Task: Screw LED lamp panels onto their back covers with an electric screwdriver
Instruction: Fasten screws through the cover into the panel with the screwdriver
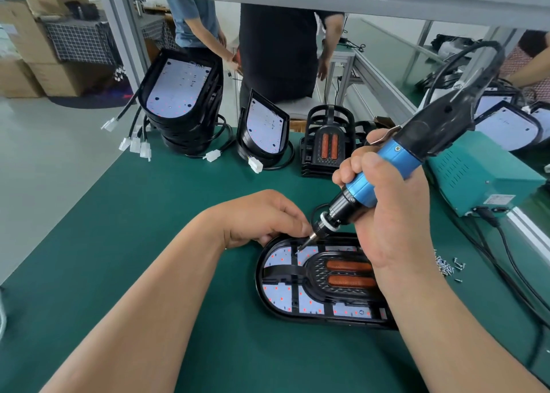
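Note:
A black oval lamp assembly point(285, 294) lies flat on the green mat point(148, 214), showing white LED panel sections with red dots and two orange reflector strips. My right hand point(390, 220) grips a blue and black electric screwdriver point(384, 178), tilted, its bit tip touching a screw at the panel's upper left. My left hand point(262, 217) rests at the lamp's far edge with fingers curled beside the bit; what they pinch is hidden.
Loose screws point(446, 266) lie right of the lamp. A green power supply box point(476, 175) with cables stands at right. Stacked lamps with white connectors point(181, 100) and black grille covers point(326, 142) stand at the back. Two people stand beyond the bench.

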`<action>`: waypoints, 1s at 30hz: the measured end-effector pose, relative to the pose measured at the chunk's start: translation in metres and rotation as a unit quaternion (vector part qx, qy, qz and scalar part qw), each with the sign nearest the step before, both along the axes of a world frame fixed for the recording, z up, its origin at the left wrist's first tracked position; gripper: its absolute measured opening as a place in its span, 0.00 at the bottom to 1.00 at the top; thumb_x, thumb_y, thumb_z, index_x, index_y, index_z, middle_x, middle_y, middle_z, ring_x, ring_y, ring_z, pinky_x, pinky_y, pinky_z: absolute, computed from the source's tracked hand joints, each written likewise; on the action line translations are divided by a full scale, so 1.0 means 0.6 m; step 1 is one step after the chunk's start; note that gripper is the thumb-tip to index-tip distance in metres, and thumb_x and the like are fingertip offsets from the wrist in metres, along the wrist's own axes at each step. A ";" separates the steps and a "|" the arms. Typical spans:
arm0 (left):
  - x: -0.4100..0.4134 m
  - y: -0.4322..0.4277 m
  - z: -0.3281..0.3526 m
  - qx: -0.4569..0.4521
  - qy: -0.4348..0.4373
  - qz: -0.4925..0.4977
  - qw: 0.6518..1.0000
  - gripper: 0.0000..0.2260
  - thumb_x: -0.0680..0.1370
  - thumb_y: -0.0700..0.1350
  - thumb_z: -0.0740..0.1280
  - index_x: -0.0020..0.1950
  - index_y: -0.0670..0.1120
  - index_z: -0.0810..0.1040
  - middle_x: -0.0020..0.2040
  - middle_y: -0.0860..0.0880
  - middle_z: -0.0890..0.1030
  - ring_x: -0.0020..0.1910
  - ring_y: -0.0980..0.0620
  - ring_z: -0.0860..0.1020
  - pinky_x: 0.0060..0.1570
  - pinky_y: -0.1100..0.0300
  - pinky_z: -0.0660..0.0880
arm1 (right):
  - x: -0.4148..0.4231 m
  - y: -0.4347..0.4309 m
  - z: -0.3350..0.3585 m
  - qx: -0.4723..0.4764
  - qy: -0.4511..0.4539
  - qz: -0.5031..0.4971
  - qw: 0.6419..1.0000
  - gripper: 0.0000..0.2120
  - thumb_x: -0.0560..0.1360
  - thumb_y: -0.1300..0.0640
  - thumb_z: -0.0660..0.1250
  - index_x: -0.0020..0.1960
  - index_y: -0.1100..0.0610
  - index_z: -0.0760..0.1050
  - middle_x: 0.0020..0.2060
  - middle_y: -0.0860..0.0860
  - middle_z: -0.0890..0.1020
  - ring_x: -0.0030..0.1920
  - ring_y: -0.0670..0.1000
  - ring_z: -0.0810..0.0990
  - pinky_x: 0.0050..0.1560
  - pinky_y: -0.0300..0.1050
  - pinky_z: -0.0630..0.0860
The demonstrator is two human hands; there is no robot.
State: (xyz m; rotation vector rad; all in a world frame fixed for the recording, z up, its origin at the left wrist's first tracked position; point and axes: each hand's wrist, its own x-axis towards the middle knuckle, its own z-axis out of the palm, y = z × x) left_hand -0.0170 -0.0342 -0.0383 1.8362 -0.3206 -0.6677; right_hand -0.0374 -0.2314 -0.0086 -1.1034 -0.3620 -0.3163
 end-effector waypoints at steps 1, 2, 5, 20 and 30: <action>0.000 0.000 -0.001 -0.002 0.000 0.002 1.000 0.05 0.72 0.47 0.72 0.40 0.51 0.88 0.33 0.50 0.78 0.27 0.59 0.70 0.26 0.68 0.65 | 0.000 0.000 0.000 -0.003 -0.002 0.001 1.000 0.11 0.75 0.61 0.68 0.57 0.55 0.73 0.36 0.51 0.78 0.39 0.55 0.76 0.52 0.59 0.72; 0.000 0.000 -0.002 -0.005 0.001 0.004 1.000 0.05 0.72 0.47 0.72 0.41 0.50 0.88 0.33 0.50 0.78 0.27 0.59 0.71 0.26 0.68 0.65 | 0.000 0.000 0.000 -0.006 -0.005 0.003 1.000 0.11 0.76 0.61 0.68 0.57 0.55 0.73 0.36 0.51 0.78 0.39 0.55 0.76 0.52 0.59 0.72; 0.000 0.000 -0.002 -0.005 0.003 0.008 1.000 0.07 0.72 0.48 0.73 0.46 0.47 0.88 0.39 0.44 0.81 0.33 0.52 0.73 0.29 0.65 0.67 | -0.001 0.002 -0.001 -0.020 -0.019 0.007 1.000 0.10 0.76 0.63 0.67 0.55 0.52 0.75 0.36 0.50 0.78 0.39 0.55 0.77 0.52 0.60 0.72; -0.005 -0.002 0.003 0.009 -0.020 -0.012 1.000 0.09 0.80 0.39 0.71 0.43 0.49 0.87 0.39 0.47 0.83 0.37 0.50 0.77 0.34 0.60 0.72 | -0.023 0.010 0.008 -0.033 -0.033 0.157 0.986 0.09 0.75 0.59 0.68 0.53 0.50 0.73 0.38 0.51 0.74 0.37 0.54 0.74 0.44 0.52 0.76; -0.001 -0.003 -0.001 0.019 -0.021 -0.010 1.000 0.05 0.76 0.45 0.73 0.48 0.46 0.88 0.40 0.47 0.82 0.36 0.51 0.76 0.31 0.61 0.68 | -0.010 0.001 -0.002 -0.035 -0.049 0.160 0.985 0.15 0.73 0.64 0.67 0.57 0.51 0.75 0.35 0.51 0.74 0.36 0.55 0.73 0.46 0.53 0.76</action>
